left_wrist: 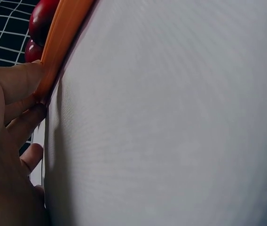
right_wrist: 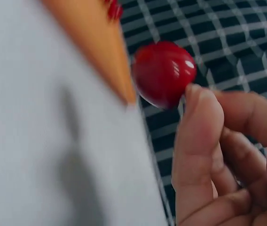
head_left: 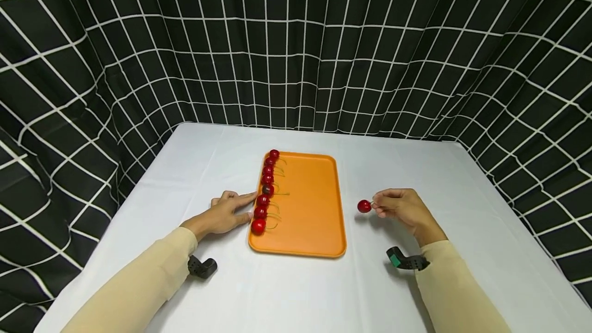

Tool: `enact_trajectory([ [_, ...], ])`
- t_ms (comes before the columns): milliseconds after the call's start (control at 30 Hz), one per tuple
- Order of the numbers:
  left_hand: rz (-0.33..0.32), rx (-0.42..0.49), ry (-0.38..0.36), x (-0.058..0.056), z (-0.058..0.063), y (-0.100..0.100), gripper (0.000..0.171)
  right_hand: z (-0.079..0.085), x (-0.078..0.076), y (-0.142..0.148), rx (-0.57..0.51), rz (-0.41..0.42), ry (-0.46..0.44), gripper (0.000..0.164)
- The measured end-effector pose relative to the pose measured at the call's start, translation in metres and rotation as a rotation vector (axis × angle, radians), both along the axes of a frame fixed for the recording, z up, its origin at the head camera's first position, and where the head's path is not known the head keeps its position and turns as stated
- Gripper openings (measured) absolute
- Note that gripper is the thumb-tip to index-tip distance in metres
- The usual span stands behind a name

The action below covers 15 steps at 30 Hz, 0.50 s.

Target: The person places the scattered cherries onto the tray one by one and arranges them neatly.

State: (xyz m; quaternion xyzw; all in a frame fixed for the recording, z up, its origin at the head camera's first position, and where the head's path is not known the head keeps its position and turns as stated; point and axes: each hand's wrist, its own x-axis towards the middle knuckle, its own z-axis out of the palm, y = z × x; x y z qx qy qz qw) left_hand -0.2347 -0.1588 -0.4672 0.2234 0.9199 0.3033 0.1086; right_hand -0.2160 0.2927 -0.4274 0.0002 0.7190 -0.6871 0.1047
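An orange tray (head_left: pixel 307 209) lies on the white-covered table, with several red cherries (head_left: pixel 267 179) lined up along its left edge, their stems mostly pointing right. Against that left edge, my left hand (head_left: pixel 224 214) touches the tray's outer side with a straight index finger and the thumb. In the left wrist view, the thumb (left_wrist: pixel 23 80) meets the orange rim (left_wrist: pixel 60 42) beneath two cherries. To the right of the tray, my right hand (head_left: pixel 402 209) pinches a single cherry (head_left: pixel 364 206) near its stem between thumb and fingertips. That cherry (right_wrist: pixel 164 73) hangs above the table, apart from the tray.
White cloth (head_left: pixel 296 292) covers the table around the tray. A black curtain with a white grid (head_left: pixel 296 45) surrounds the back and both sides. Black wrist-worn devices (head_left: pixel 407 260) sit at both sleeve cuffs.
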Motion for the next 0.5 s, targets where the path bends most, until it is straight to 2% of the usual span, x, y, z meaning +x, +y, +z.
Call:
enact_trajectory([
  [100, -0.011, -0.008, -0.006, -0.002, -0.001, -0.001, 0.061, 0.006, 0.013, -0.03, -0.121, -0.048, 0.004, 0.011],
  [167, -0.011, -0.006, -0.015, -0.003, 0.0, -0.002, 0.061, 0.007, 0.022, -0.054, -0.178, -0.079, 0.001, 0.009],
  [267, -0.004, -0.005, -0.026, -0.004, 0.002, -0.004, 0.061, 0.004, 0.034, -0.094, -0.253, -0.123, -0.024, 0.013],
  [400, -0.001, -0.014, -0.037, -0.006, 0.004, -0.005, 0.061, -0.003, 0.05, -0.145, -0.341, -0.229, -0.082, 0.016],
  [500, 0.003, -0.014, -0.044, -0.006, 0.002, -0.006, 0.061, -0.009, 0.061, -0.177, -0.365, -0.283, -0.116, 0.018],
])
